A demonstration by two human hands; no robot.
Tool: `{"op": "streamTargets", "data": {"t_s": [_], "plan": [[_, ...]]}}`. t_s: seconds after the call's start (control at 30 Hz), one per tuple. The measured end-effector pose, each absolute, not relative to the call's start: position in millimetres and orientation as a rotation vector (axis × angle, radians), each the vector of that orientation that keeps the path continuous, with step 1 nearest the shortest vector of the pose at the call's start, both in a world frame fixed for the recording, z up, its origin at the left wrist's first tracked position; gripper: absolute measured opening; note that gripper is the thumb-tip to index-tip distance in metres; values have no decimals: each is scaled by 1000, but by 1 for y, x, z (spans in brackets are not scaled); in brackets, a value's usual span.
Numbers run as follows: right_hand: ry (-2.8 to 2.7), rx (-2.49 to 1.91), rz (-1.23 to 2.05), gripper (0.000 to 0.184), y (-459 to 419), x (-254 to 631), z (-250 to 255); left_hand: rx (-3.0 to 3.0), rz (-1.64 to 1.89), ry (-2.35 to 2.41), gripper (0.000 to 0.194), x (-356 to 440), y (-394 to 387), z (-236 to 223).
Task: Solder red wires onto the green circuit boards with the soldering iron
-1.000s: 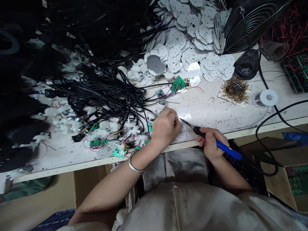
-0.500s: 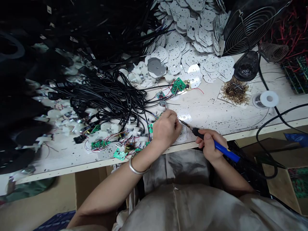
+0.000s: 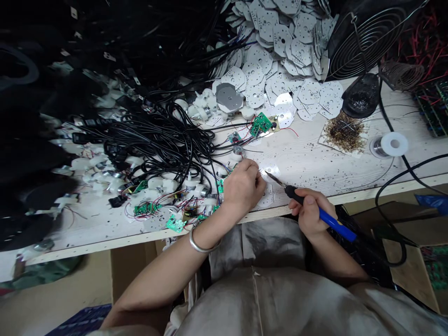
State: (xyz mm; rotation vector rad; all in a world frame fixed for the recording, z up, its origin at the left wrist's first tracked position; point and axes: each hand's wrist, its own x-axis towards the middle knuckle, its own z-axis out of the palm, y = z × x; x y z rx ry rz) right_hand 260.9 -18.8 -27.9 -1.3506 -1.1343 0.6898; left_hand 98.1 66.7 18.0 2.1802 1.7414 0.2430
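Note:
My right hand [image 3: 312, 211] is closed around a soldering iron [image 3: 327, 219] with a blue and black handle. The iron's tip points left, over a pale circuit plate [image 3: 269, 196] near the table's front edge. At the plate's left side, my left hand [image 3: 244, 186] is closed in a pinch, its fingertips low over the plate. What those fingers hold is hidden behind the hand. A small green circuit board [image 3: 220, 185] lies just left of that hand, with thin wires around it. Beyond the hand sits a small round metal part [image 3: 238, 150].
Black cables [image 3: 168, 140] and white plastic parts crowd the left. A heap of white plates [image 3: 280, 56] stands at the back beside a fan [image 3: 367, 44]. On the right are a solder spool [image 3: 390, 144], a residue-covered pad [image 3: 345, 133] and the iron's cord [image 3: 402, 161].
The soldering iron in my right hand has moved slightly right, its tip drawing away from my left fingers. My left hand keeps nearly the same place and pinch.

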Motion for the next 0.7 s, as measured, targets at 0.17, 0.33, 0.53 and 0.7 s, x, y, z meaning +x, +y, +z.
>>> {"op": "streamTargets", "data": {"t_s": [0.17, 0.33, 0.53, 0.7], "plan": [[-1012, -1284, 657, 23, -20, 256, -32, 2184, 263, 1727, 12, 97, 66, 17], [-960, -1251, 632, 21, -20, 254, -32, 2222, 241, 1687, 11, 97, 68, 17], [-983, -1274, 670, 21, -22, 256, -31, 2470, 156, 1607, 13, 90, 63, 16], [-1069, -1179, 554, 28, -12, 253, -25, 2656, 128, 1435, 13, 63, 53, 15]]}}
